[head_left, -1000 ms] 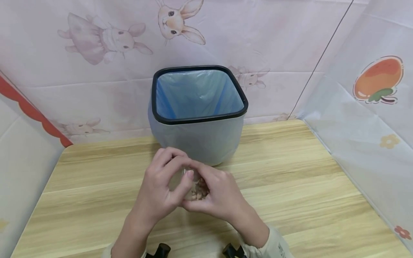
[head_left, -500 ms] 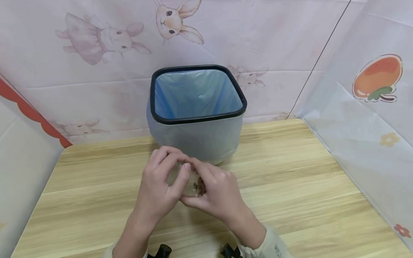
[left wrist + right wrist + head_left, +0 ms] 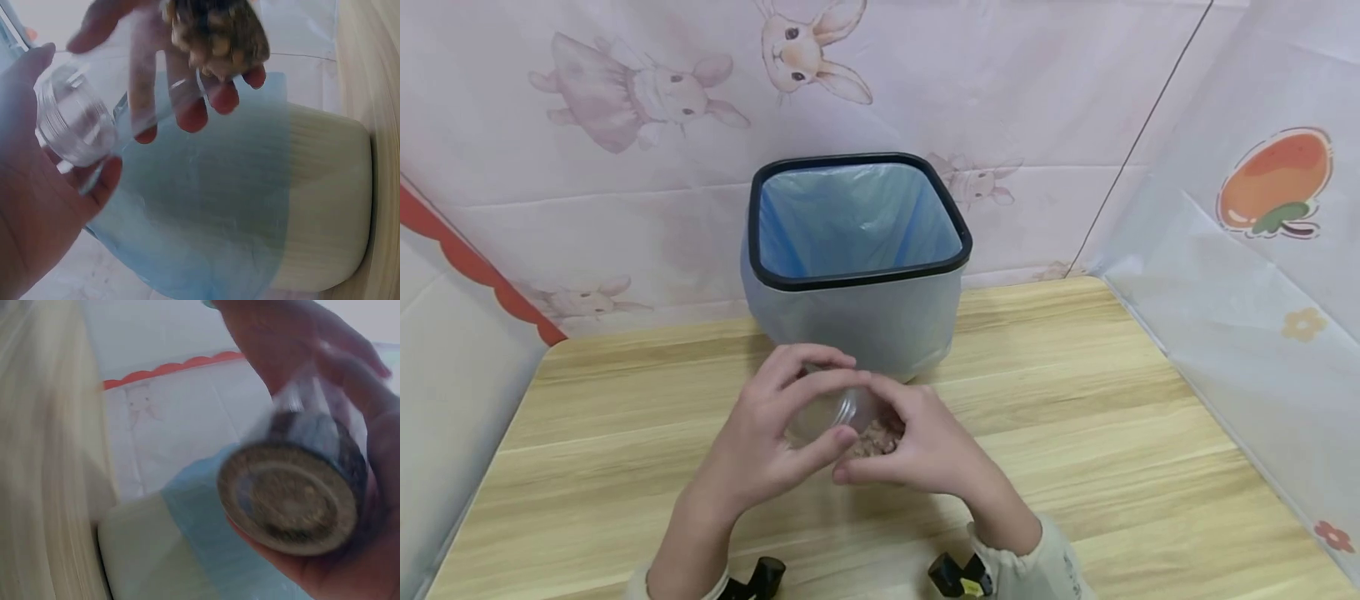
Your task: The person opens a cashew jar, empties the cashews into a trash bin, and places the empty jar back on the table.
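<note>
So, red trim [image 3: 478,268] runs left of the bin [image 3: 861,325]; before it, over wood-grain worktop [image 3: 1112,417], the left hand [image 3: 760,437] curls loosely round a clear lid [image 3: 75,119], the right hand [image 3: 928,442] round a jar [image 3: 290,497] of brown bits [image 3: 877,438]; right of the bin, an orange wall print [image 3: 1273,179]

Left hand [image 3: 767,442]: gripping; fingers [image 3: 823,383] arched rightward, thumb [image 3: 826,450] stretched along the near side.
Right hand [image 3: 932,442]: gripping; curved toward the left.
Fingertips: meet or overlap on the far side; can't tell.
Thumbs: right one nearer, slightly apart.
Forearms [image 3: 696,525]: converge from near left and near right.
</note>
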Tool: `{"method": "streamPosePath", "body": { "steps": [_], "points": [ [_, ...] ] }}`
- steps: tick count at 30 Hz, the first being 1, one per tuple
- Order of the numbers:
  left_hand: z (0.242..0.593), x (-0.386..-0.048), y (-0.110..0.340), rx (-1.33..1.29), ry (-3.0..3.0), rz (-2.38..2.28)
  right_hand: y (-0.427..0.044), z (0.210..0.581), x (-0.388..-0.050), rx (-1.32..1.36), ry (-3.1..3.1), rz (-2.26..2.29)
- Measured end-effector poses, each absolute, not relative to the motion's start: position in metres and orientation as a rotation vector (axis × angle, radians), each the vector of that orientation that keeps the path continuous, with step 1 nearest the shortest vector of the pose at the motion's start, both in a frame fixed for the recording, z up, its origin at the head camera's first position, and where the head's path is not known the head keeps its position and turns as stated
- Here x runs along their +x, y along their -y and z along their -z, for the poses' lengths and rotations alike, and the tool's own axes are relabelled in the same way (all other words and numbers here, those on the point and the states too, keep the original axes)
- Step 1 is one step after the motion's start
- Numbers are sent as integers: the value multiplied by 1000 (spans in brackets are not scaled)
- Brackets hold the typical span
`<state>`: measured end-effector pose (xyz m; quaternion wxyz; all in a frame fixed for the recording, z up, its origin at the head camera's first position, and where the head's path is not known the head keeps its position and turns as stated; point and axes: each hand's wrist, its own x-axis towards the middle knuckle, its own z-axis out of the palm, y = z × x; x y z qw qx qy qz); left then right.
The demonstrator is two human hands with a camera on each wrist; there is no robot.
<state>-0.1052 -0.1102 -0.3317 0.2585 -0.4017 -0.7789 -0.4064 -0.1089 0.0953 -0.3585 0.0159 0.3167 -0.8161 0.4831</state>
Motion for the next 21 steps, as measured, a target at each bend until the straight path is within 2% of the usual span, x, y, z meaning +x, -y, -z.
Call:
{"method": "streamPosePath", "body": {
  "steps": [4,8,13,21],
  "points": [
    [332,-106,109,-1163,2026,1068,-101,356,-112,1127,2553,-1703],
    [331,-106,108,-1160,1986,1070,-101,356,-112,1187,2542,-1714],
    [331,-106,107,-1093,2004,1076,-95,360,-110,1095,2535,-1649],
    [335,-105,108,-923,2153,1020,-85,365,-109,898,2523,-1265]
  ]
}}
